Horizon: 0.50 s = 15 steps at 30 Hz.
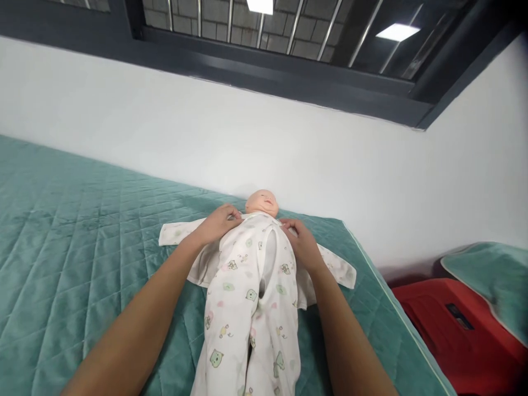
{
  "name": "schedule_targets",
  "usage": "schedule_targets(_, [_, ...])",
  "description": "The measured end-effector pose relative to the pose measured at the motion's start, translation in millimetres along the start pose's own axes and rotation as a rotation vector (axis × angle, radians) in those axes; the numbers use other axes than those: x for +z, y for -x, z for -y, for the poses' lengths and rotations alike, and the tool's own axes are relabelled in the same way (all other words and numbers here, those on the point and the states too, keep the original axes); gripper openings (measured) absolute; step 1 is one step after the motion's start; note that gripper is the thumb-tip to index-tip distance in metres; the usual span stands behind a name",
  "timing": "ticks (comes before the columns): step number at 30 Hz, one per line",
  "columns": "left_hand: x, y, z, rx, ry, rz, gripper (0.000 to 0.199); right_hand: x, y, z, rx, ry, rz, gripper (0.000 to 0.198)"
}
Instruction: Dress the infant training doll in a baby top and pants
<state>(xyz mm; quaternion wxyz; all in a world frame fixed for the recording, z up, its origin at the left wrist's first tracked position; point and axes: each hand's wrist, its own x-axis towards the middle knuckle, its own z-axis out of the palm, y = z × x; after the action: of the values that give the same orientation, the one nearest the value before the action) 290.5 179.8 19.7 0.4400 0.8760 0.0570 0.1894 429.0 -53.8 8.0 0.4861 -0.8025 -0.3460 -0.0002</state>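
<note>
A baby doll (263,202) lies on its back, its head towards the wall and its body hidden by clothing. Over its front are white printed baby trousers (235,280), the top edge near the doll's neck and a long gap at the crotch. A matching baby shirt (177,232) shows beneath, both sleeves spread outward. My left hand (223,223) is closed at the trousers' upper left corner, fingertips pinched on the cloth. At the upper right corner, my right hand (303,245) has its fingers curled on the cloth, partly hidden by it.
A green quilted cover (82,236) spreads under the doll, meeting a white wall (198,132) behind. Above is a dark window frame (247,66) with metal bars. Beyond the right edge are a red case-like object (445,324) and a green cloth (499,280).
</note>
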Motion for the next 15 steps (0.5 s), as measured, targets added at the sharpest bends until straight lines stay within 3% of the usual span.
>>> schedule_targets(4, [-3.3,-2.4,-0.6,0.02,-0.019,0.065,0.024,-5.9,0.2,3.1,-0.023,0.092,0.088,0.026])
schedule_targets(8, [-2.3,-4.8,0.0,-0.05,-0.056,0.016,0.026,-7.7,-0.7,4.7,-0.001,0.084,0.142,0.029])
schedule_targets(15, [7.7,-8.8,3.8,-0.167,-0.171,-0.166,0.017,0.8,-6.4,-2.5,0.101,0.216,-0.065,0.036])
